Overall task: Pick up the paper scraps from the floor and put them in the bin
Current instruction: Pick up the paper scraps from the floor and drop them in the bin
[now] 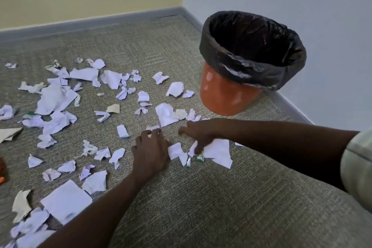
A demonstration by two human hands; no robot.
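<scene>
Carpeted floor (211,197), corner of a room. View from the head, looking down.

Paper scraps (54,98), white, torn and crumpled, strewn thickly from 9 o'clock through 7 o'clock and thinning toward centre. A few tan pieces among them; one tan scrap (21,205) lies at 7 o'clock, beside a flat white sheet (66,200).

Left hand (150,153), just below centre, reaches in from 7 o'clock. Palm down on the carpet, fingers bent and spread, tips touching a small scrap (154,127) at their far edge. Whether it is pinched or only touched: cannot tell.

Right hand (199,133), just right of centre, comes in from 3 o'clock with a pale sleeve (358,169) at the frame edge. Fingers are bent downward and press on a larger torn white piece (218,150); a firm grasp is not plain. Two small green wrappers (194,160) lie touching that piece at its near edge.

Bin (225,94), orange, upright at 1 o'clock, standing on the carpet near the grey baseboard (287,104), well apart from both hands. Black liner (251,68) folded over its rim. No scraps visible inside; interior is dark.
</scene>
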